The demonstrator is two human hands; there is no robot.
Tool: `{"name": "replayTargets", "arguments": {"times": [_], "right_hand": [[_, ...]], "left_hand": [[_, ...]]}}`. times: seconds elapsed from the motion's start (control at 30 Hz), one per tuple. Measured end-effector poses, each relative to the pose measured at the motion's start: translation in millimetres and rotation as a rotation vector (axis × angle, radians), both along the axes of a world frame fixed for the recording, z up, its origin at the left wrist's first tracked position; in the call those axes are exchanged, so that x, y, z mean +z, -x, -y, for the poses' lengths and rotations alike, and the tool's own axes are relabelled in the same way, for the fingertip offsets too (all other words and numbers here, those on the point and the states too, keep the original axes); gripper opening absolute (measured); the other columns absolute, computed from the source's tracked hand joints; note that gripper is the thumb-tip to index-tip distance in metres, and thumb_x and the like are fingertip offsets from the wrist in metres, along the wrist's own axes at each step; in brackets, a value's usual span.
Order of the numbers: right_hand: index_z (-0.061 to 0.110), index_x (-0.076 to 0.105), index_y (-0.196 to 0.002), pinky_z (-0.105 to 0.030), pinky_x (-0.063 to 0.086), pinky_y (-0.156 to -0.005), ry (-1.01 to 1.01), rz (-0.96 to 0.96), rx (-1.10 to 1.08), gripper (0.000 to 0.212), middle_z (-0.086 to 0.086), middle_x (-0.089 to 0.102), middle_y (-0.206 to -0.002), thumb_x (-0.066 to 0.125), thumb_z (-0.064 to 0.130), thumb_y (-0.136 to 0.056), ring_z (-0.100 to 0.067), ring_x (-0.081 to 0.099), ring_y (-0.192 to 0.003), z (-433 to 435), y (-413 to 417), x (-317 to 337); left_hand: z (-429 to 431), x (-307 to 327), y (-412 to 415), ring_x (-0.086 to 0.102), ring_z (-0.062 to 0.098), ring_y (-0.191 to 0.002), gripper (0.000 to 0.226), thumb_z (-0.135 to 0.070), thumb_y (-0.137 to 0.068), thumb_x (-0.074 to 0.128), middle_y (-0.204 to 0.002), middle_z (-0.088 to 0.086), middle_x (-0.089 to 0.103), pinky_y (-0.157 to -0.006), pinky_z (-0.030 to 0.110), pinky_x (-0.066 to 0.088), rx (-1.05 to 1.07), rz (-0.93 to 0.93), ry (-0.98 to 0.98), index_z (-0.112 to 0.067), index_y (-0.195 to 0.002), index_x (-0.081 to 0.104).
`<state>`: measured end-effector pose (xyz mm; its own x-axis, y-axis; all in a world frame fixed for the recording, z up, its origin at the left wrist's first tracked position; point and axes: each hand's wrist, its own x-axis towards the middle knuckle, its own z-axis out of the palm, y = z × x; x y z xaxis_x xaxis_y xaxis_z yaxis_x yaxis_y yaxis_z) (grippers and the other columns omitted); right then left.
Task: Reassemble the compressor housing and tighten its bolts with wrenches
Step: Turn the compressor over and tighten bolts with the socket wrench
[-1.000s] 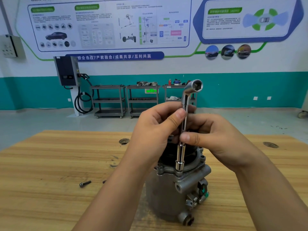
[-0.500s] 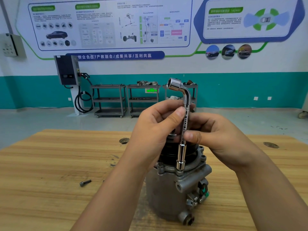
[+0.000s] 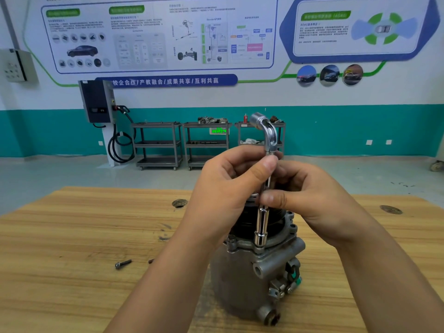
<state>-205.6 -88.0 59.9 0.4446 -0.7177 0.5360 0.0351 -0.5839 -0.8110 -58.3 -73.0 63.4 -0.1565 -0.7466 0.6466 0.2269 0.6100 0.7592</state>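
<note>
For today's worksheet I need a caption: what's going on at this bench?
A person is working on a compressor housing that stands upright on a wooden table. Both the left hand and the right hand pinch the shaft of an L-shaped socket wrench. It is held upright, with its lower socket seated on the housing's top flange. Whatever is under the socket is hidden. A loose bolt lies on the table to the left.

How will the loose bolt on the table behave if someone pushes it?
The bolt lies on its side and has a round shank, so it would probably roll, likely curving because its head is wider. It looks like small metal: stiff, and light to lift.
</note>
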Motion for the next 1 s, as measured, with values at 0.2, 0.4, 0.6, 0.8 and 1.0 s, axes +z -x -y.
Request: {"name": "replayTargets", "arguments": {"times": [0.2,0.4,0.6,0.8,1.0], "right_hand": [[0.007,0.066,-0.086,-0.020,0.052,-0.067,0.016,0.010,0.001,0.032,0.001,0.067,-0.078,0.080,0.024,-0.063,-0.013,0.067,-0.080,-1.1,-0.6,0.6],[0.012,0.072,-0.101,-0.024,0.054,-0.078,-0.080,0.058,0.108,0.031,-0.013,0.073,-0.096,0.069,0.019,-0.071,-0.024,0.070,-0.094,0.8,2.0,-0.4],[0.014,0.071,-0.099,-0.020,0.053,-0.075,-0.052,0.055,0.092,0.031,-0.007,0.074,-0.091,0.069,0.020,-0.068,-0.019,0.071,-0.089,1.0,1.5,-0.6],[0.015,0.070,-0.095,-0.020,0.052,-0.072,-0.013,0.021,0.049,0.028,-0.002,0.070,-0.085,0.072,0.019,-0.067,-0.013,0.067,-0.084,0.7,1.7,-0.3],[0.009,0.067,-0.090,-0.020,0.051,-0.068,-0.006,0.015,0.039,0.026,-0.001,0.067,-0.080,0.073,0.018,-0.066,-0.011,0.065,-0.081,-0.3,0.5,-0.1]], "left_hand": [[0.0,-0.1,-0.9,0.068,0.012,-0.080,0.019,-0.022,-0.085,0.056,-0.074,-0.002,0.071,-0.076,0.026,0.054,-0.001,0.056,0.029,-0.026,-0.086,0.074],[-2.8,2.2,-0.8,0.065,0.006,-0.067,0.022,-0.021,-0.086,0.050,-0.077,-0.002,0.071,-0.051,0.015,0.048,-0.066,0.009,-0.039,-0.018,-0.087,0.072],[-2.9,1.1,-2.1,0.066,0.013,-0.076,0.024,-0.021,-0.085,0.049,-0.080,0.000,0.071,-0.055,0.019,0.049,-0.085,-0.006,-0.046,-0.016,-0.091,0.072],[-0.1,0.9,-1.6,0.066,0.019,-0.080,0.020,-0.018,-0.077,0.060,-0.078,0.002,0.070,-0.078,0.037,0.056,-0.051,-0.056,-0.049,-0.012,-0.095,0.067],[-0.2,0.3,-0.4,0.067,0.011,-0.074,0.013,-0.014,-0.074,0.066,-0.074,-0.001,0.071,-0.071,0.022,0.054,-0.057,-0.051,-0.007,-0.020,-0.082,0.073]]}}
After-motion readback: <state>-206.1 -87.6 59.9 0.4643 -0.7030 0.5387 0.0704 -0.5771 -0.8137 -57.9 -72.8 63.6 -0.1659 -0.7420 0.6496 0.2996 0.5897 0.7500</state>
